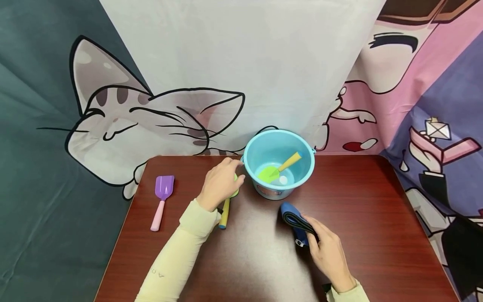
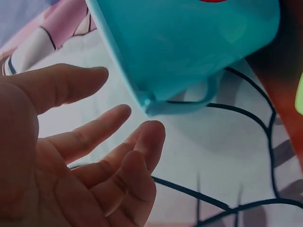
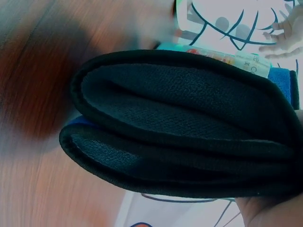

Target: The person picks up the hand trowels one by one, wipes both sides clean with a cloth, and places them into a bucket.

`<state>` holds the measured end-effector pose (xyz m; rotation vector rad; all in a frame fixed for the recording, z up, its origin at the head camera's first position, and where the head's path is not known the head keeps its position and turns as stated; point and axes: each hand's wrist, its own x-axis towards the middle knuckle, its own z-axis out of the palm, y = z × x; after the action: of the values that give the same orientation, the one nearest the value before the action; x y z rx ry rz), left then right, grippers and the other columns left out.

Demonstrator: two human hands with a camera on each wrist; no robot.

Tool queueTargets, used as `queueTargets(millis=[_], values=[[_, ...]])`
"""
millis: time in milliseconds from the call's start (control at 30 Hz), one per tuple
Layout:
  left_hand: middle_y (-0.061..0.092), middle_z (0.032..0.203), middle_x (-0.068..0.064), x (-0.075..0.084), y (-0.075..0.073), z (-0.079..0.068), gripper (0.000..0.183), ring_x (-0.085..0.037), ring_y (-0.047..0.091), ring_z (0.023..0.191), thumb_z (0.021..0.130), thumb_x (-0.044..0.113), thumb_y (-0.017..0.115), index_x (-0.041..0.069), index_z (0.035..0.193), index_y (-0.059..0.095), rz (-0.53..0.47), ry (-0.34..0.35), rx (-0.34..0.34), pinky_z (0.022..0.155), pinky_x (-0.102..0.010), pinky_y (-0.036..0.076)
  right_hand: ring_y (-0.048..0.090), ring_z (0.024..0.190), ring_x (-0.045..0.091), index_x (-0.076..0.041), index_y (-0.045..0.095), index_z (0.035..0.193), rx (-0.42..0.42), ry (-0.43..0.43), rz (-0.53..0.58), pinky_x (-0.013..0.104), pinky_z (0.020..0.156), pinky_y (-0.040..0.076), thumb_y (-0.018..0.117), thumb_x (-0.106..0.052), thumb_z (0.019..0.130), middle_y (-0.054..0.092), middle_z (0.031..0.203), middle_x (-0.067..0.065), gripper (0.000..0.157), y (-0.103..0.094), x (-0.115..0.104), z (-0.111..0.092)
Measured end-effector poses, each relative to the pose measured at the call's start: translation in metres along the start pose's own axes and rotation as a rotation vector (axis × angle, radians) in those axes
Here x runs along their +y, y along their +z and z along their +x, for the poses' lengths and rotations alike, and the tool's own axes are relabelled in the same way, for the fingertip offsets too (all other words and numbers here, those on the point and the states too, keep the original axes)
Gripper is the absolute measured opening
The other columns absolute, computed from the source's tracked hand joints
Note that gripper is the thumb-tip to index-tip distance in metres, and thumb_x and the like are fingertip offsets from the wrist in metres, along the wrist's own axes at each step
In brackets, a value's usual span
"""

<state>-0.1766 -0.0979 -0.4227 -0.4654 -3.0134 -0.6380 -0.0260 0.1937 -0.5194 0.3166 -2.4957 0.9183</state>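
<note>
My left hand reaches to the left rim of a light blue bucket, its fingers loosely bent beside the side handle. In the left wrist view a small space shows between the fingers and the bucket, and the hand holds nothing. Below this hand lies a toy tool with a yellow handle and a green head, partly hidden. My right hand grips a folded blue cloth item with black edging and a white tag, in front of the bucket. The right wrist view shows its dark folded layers.
Inside the bucket lies a green toy shovel with a yellow handle. On the left of the brown table is a purple toy shovel with a pink handle. A printed cartoon curtain hangs behind the table's back edge.
</note>
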Motion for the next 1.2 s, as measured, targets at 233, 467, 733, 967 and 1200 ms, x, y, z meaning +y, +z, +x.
queueTargets(millis=[233,467,733,967,1200], values=[[0.068,0.111,-0.006,-0.029,0.013,-0.024,0.037,-0.018,0.061,0.081,0.091,0.025,0.070,0.011,0.125,0.069,-0.115,-0.132,-0.027,0.068,-0.037,0.051,0.069,0.104,0.025,-0.016,0.069,0.130,0.001,-0.002,0.004,0.012,0.092,0.040,0.071,0.012,0.079,0.070,0.122,0.004,0.058,0.000,0.000,0.001],[0.070,0.098,-0.005,-0.058,0.044,-0.053,0.033,-0.020,0.065,0.087,0.090,0.023,0.070,0.006,0.118,0.071,-0.218,-0.303,-0.038,0.073,-0.040,0.053,0.069,0.103,0.022,-0.017,0.069,0.130,0.003,0.003,-0.004,0.014,0.088,0.042,0.069,0.012,0.079,0.070,0.123,0.003,0.059,-0.002,0.000,0.002],[0.074,0.098,-0.007,-0.077,0.081,-0.074,0.031,-0.025,0.069,0.091,0.093,0.028,0.070,0.004,0.113,0.073,-0.270,-0.444,-0.117,0.079,-0.045,0.053,0.067,0.108,0.024,-0.016,0.068,0.131,-0.046,0.032,0.006,0.009,0.095,0.036,0.067,0.005,0.084,0.069,0.124,0.005,0.051,-0.003,0.003,0.001],[0.068,0.084,-0.003,-0.086,0.100,-0.078,0.033,-0.016,0.061,0.071,0.096,0.032,0.067,0.002,0.110,0.072,-0.428,-0.507,-0.169,0.062,-0.033,0.049,0.068,0.107,0.025,-0.015,0.069,0.130,-0.024,0.009,0.005,0.009,0.095,0.038,0.069,0.010,0.081,0.070,0.123,0.005,0.055,-0.002,0.002,0.001],[0.068,0.072,-0.003,-0.083,0.108,-0.080,0.040,-0.015,0.066,0.061,0.094,0.032,0.070,-0.002,0.114,0.068,-0.506,-0.571,-0.188,0.059,-0.031,0.047,0.068,0.108,0.026,-0.018,0.067,0.132,-0.046,0.044,0.003,0.011,0.093,0.039,0.068,0.008,0.084,0.069,0.125,0.005,0.054,-0.001,0.001,-0.001]])
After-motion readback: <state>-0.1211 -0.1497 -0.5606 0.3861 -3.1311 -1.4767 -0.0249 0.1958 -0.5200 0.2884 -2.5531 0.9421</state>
